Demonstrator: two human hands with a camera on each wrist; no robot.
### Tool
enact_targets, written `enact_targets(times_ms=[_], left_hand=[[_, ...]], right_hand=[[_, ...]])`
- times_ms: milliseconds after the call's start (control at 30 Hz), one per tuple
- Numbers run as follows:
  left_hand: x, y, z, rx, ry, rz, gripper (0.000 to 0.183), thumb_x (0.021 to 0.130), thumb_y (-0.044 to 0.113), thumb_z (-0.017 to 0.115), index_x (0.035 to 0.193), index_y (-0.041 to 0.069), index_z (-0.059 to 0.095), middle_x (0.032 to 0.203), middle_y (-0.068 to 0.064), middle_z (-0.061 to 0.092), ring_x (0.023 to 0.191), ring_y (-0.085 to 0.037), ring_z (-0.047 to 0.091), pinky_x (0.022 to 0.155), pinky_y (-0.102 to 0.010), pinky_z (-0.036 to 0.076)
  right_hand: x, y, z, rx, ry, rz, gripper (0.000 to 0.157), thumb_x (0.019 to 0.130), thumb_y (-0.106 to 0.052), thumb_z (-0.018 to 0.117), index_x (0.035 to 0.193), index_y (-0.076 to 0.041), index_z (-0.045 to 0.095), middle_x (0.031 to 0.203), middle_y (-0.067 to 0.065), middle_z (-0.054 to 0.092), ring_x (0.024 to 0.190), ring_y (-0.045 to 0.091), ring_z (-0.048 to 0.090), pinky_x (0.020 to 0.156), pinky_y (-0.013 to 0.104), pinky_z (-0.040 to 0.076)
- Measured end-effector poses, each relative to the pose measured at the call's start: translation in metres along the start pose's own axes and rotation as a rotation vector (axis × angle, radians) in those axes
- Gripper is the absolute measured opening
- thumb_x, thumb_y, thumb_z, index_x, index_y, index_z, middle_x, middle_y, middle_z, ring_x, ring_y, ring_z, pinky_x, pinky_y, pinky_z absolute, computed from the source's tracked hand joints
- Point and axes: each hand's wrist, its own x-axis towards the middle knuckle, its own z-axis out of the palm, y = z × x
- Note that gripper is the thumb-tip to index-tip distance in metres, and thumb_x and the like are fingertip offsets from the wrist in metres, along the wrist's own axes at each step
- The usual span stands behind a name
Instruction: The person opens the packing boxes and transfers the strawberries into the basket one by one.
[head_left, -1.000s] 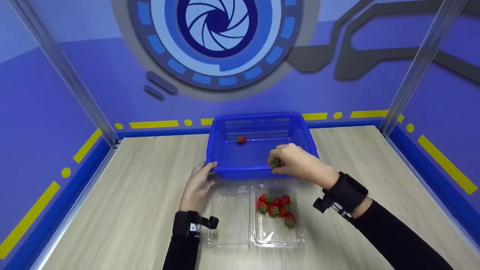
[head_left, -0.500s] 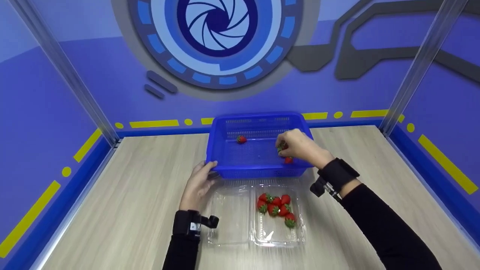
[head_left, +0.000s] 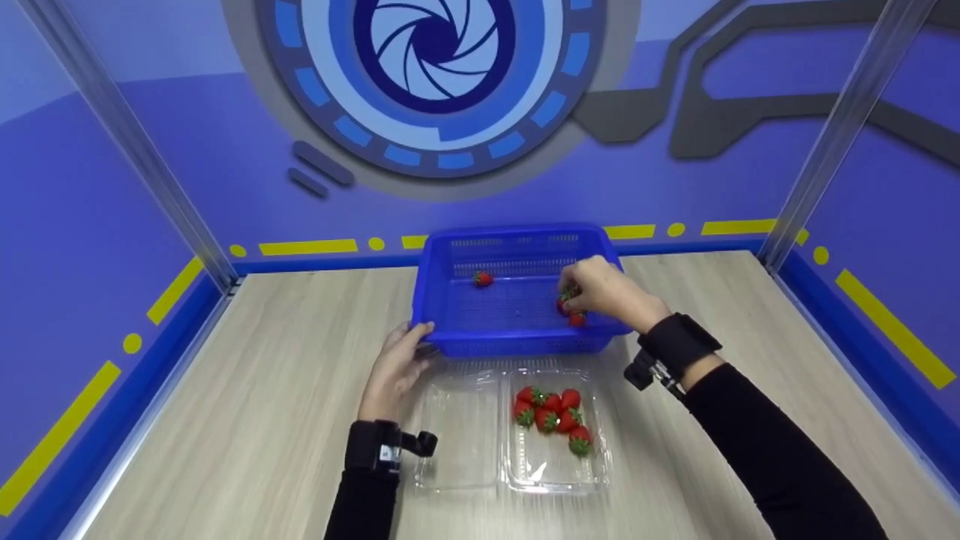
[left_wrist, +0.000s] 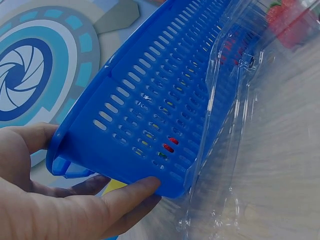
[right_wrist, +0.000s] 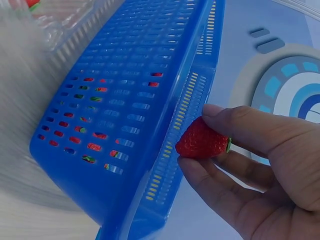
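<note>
My left hand (head_left: 391,375) grips the near-left corner of a blue plastic basket (head_left: 517,345), thumb over the rim and fingers against the outside, as the left wrist view shows. Over the basket's right side, my right hand (head_left: 609,289) pinches a red strawberry (right_wrist: 202,141) between thumb and fingertips. Just below those fingers, another strawberry (head_left: 577,319) lies in the basket. A further strawberry (head_left: 482,279) sits toward the back left of the basket floor. Through the slots in the right wrist view, red and green patches show, partly hidden by the basket wall.
In front of the basket, a clear plastic clamshell box (head_left: 525,480) lies open on the wooden table (head_left: 300,390). Several strawberries (head_left: 549,412) are in its right half; its lid half (head_left: 457,435) lies flat at left. Blue printed panels (head_left: 517,195) stand behind and beside the table.
My right hand has moved from the basket's near rim to farther back and right inside it, and now pinches a strawberry there. A strawberry below it has come into view. My left hand stays put.
</note>
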Motion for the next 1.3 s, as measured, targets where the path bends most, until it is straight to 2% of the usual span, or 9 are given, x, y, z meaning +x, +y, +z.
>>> enact_targets(times_ms=[167,333,633,967,1167,1300], left_hand=[[0.001,0.000,0.001,0.041,0.008,0.000,0.056,0.104,0.010,0.051,0.149,-0.012,0.028,0.142,-0.035,0.045,0.126,-0.041,0.050,0.113,-0.057,0.039],[0.001,0.000,0.001,0.038,0.023,0.004,0.053,0.103,0.009,0.051,0.147,-0.013,0.031,0.137,-0.032,0.049,0.120,-0.037,0.053,0.113,-0.057,0.040],[0.000,0.000,0.001,0.027,0.021,0.003,0.050,0.104,0.009,0.051,0.145,-0.012,0.032,0.137,-0.033,0.049,0.115,-0.034,0.056,0.112,-0.057,0.041],[0.001,0.001,0.003,0.006,0.030,0.002,0.047,0.103,0.008,0.052,0.143,-0.012,0.036,0.135,-0.032,0.051,0.111,-0.032,0.059,0.112,-0.058,0.041],[0.000,0.002,0.002,0.023,0.021,-0.002,0.050,0.103,0.008,0.052,0.147,-0.011,0.034,0.136,-0.032,0.051,0.119,-0.037,0.055,0.111,-0.056,0.042],[-0.001,0.003,0.002,0.029,0.017,-0.007,0.052,0.104,0.009,0.052,0.148,-0.011,0.033,0.141,-0.033,0.048,0.125,-0.040,0.052,0.112,-0.054,0.042]], right_hand=[[0.000,0.002,0.001,-0.001,-0.008,0.010,0.014,0.082,-0.001,0.081,0.094,0.002,0.075,0.088,0.014,0.073,0.080,0.025,0.068,0.071,0.040,0.060],[-0.001,0.000,0.002,0.007,-0.025,0.031,0.014,0.083,-0.001,0.080,0.097,0.002,0.075,0.091,0.014,0.074,0.082,0.025,0.068,0.072,0.040,0.060],[-0.002,0.000,0.002,-0.004,-0.005,-0.014,0.012,0.082,0.001,0.080,0.093,0.000,0.075,0.088,0.013,0.074,0.080,0.025,0.068,0.071,0.040,0.060],[-0.007,0.007,0.004,-0.062,0.022,-0.052,0.016,0.082,0.001,0.079,0.098,0.001,0.077,0.093,0.018,0.074,0.083,0.030,0.068,0.073,0.044,0.059],[-0.009,0.009,0.002,-0.070,0.015,-0.069,0.016,0.082,0.003,0.079,0.098,0.003,0.075,0.093,0.020,0.074,0.083,0.033,0.069,0.072,0.044,0.060],[-0.013,0.006,0.000,-0.071,0.019,-0.083,0.016,0.081,0.003,0.079,0.097,0.002,0.075,0.088,0.016,0.073,0.078,0.028,0.066,0.067,0.040,0.058]])
